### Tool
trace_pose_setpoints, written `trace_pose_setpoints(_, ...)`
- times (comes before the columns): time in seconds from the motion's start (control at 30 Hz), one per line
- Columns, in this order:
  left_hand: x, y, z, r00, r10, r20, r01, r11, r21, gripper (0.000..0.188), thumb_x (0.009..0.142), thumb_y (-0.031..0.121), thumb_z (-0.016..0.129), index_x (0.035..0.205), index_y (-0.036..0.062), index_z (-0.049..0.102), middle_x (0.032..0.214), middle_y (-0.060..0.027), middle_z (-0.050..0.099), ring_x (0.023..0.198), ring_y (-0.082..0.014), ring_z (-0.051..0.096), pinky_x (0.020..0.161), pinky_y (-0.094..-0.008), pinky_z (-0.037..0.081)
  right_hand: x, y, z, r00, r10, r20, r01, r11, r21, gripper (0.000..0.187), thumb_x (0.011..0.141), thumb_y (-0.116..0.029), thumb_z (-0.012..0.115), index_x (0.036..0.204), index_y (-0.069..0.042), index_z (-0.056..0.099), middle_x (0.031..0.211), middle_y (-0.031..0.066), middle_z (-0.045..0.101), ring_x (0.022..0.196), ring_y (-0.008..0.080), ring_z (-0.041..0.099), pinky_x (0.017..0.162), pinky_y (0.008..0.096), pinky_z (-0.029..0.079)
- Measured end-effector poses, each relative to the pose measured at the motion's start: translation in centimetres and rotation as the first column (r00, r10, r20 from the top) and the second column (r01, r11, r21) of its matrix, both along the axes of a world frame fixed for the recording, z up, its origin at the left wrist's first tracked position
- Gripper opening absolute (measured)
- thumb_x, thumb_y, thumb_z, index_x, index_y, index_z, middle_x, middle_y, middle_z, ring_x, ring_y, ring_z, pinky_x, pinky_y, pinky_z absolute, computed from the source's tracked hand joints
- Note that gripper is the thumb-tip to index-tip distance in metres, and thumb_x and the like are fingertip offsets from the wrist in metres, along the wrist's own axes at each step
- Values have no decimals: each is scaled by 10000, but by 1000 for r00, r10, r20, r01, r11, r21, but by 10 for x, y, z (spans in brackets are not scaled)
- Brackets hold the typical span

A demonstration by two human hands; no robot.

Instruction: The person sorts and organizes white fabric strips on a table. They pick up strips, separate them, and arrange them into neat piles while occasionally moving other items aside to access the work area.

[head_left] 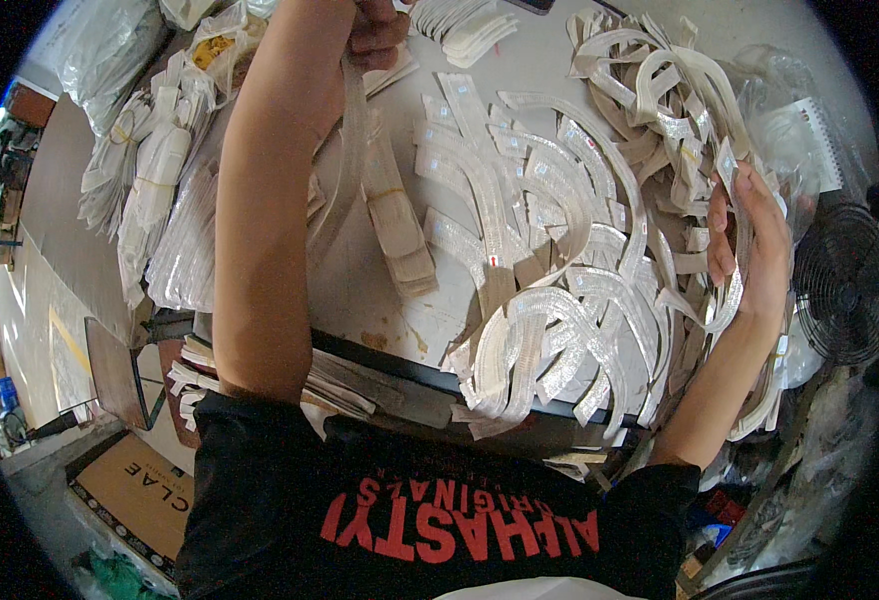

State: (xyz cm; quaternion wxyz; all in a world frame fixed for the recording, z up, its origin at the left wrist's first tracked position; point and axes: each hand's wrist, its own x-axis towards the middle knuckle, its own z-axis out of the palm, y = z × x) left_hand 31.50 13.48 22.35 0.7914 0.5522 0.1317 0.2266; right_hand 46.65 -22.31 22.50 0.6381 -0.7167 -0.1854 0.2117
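While my left hand (375,30) pinches long pale curved strips (360,150) above the grey table (360,290), right hand (755,240) curls around another strip at the loose heap (580,250); a tug could drag pieces off the edge.

Left hand (375,28), at 12 o'clock: upper part cut by the top edge, so its hold on the long strip (352,140) can't be fully read. Right hand (750,240), at 3 o'clock: fingertips buried among the curved white strips (560,300); what they pinch is unclear. Fan (842,285), 3 o'clock, is dim at the rim. Bagged bundles (150,170), 10 o'clock: contents too small to tell.
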Motion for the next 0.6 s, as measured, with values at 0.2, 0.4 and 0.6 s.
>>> trace_pose_setpoints(0.2,5,5,-7,1000,-15,-18,16,998,58,406,668,3,503,1068,57,542,832,-2,525,555,-89,313,512,-270,250,-5,3,1,999,-47,12,48,997,-63,336,1079,-333,596,1193,-18,624,768,42,595,391,82,414,335,250,372)
trace_pose_setpoints(0.4,6,2,-3,996,-3,-87,9,997,77,396,693,11,548,1086,55,560,798,22,515,562,-81,332,521,-264,254,-3,2,-2,1000,-3,17,4,997,-74,297,1083,-295,601,1190,-21,644,764,47,601,399,84,423,345,253,379)
trace_pose_setpoints(0.6,6,2,-11,997,19,-71,-2,973,230,275,779,94,657,1046,74,599,749,43,507,580,-76,376,560,-251,294,-8,7,-6,992,110,61,-90,959,-269,212,1091,-256,613,1106,-48,652,738,21,596,423,72,455,390,242,398)
